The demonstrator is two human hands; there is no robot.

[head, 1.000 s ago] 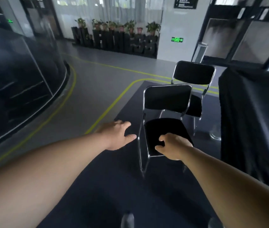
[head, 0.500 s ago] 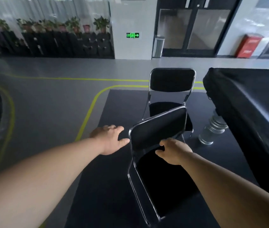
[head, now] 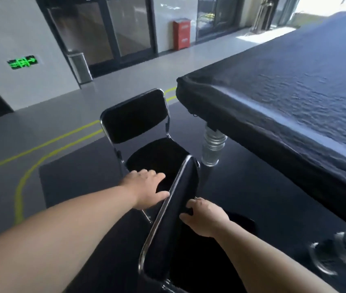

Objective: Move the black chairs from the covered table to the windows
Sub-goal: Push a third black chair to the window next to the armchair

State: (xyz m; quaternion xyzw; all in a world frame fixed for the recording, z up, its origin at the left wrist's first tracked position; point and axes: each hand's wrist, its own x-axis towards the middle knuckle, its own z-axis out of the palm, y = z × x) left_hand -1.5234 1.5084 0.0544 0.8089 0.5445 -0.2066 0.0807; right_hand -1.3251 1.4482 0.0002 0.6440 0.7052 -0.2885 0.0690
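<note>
Two black chairs with chrome frames stand on a dark mat beside the covered table (head: 284,92). The near chair (head: 168,240) is tilted, its backrest edge-on to me. My right hand (head: 206,218) grips the backrest pad from the right, fingers curled on it. On the left side, my left hand (head: 146,191) is spread with straight fingers, its thumb against the chrome frame. The far chair (head: 135,121) stands upright just beyond, facing me, untouched.
A chrome table leg (head: 212,146) stands right of the far chair, and another leg (head: 337,256) is at lower right. Yellow floor lines (head: 41,144) border the mat (head: 79,176). A metal bin (head: 80,67) and a red cabinet (head: 181,34) stand by the glass doors.
My view has swung right toward the table. The near chair has turned and tipped, so its backrest is now edge-on. Both hands stay at the backrest.
</note>
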